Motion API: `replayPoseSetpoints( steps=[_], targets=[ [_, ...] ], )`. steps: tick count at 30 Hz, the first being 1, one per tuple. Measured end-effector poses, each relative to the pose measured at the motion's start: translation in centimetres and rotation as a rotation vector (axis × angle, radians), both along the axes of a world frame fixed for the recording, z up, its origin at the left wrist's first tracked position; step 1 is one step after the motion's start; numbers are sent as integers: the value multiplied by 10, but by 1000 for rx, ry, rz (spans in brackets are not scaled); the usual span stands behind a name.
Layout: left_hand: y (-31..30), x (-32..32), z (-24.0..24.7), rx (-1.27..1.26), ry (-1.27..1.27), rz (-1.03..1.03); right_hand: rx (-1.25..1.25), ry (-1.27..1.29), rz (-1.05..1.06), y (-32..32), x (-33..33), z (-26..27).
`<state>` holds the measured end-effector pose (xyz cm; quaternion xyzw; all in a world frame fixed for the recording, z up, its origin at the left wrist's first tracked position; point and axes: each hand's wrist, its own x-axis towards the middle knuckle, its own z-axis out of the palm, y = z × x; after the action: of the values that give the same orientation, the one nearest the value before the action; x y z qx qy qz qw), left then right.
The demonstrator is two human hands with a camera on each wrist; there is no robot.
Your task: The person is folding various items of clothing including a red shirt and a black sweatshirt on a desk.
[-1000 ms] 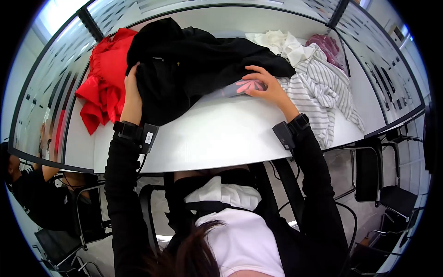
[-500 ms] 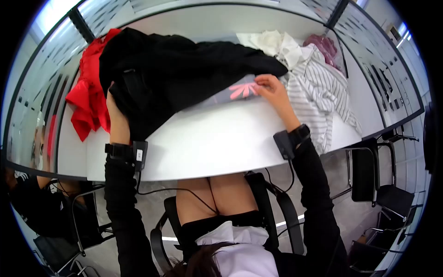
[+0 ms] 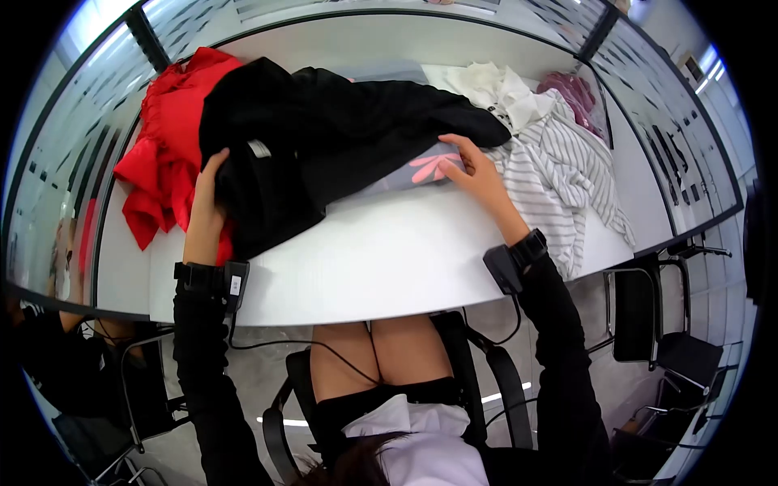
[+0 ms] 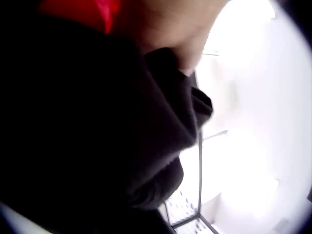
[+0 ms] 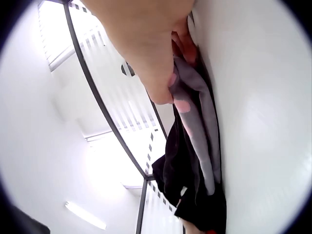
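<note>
A black garment lies spread across the table, with a small pale label showing near its left end. My left hand grips that left end; the left wrist view has the thumb against the bunched black fabric. Under the garment's front edge, a grey cloth with a pink petal-like print sticks out. My right hand pinches its right end, the cloth running between thumb and fingers in the right wrist view. Black fabric hides most of the grey cloth.
Left of the black garment is a heap of red clothing. On the right lie a striped white-and-grey garment, a cream garment and a purplish bundle. Glass-panelled partitions edge the white table.
The black garment's left end has been drawn left and nearer with my left hand, and its label has come into sight. My right hand has shifted slightly right and closed on the grey cloth.
</note>
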<state>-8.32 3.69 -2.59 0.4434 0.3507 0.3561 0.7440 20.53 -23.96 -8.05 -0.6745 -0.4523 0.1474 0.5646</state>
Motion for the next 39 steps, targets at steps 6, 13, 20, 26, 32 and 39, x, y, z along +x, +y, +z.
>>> replayPoseSetpoints(
  steps=[6, 13, 20, 26, 32, 39],
  targets=[
    [15, -1, -14, 13, 130, -151, -86, 93, 1, -6, -14, 12],
    [15, -8, -14, -34, 194, -128, -219, -43, -58, -9, -15, 24],
    [15, -13, -13, -103, 203, -108, -244, 84, -92, -13, -17, 30],
    [12, -7, -3, -63, 139, -136, -200, 98, -115, -15, -21, 33],
    [22, -14, -15, -21, 150, -219, -208, 165, -144, -12, -22, 27],
    [26, -10, -15, 83, 95, -271, -178, 339, -12, -1, -27, 52]
  ],
)
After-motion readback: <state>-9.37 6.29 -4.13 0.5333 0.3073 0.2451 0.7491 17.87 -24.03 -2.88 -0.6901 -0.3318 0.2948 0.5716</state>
